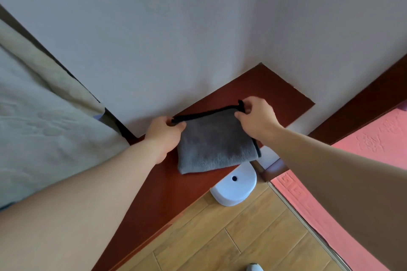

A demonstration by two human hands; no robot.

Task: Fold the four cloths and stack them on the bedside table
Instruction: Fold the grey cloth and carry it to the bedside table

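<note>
A folded grey cloth [213, 145] with a black hem lies on the dark red bedside table [176, 185], its near part hanging slightly past the table's right edge. My left hand [164, 133] pinches the cloth's far left corner. My right hand [256, 117] pinches the far right corner, where the black hem sticks up. Both hands hold the far edge stretched between them close to the white wall. No other cloth is in view.
A white wall [176, 39] rises right behind the table. A bed with a beige cover [37, 121] lies on the left. A white rounded object [236, 187] stands on the wooden floor [231, 237] below the table. A pink textured surface [374, 138] is on the right.
</note>
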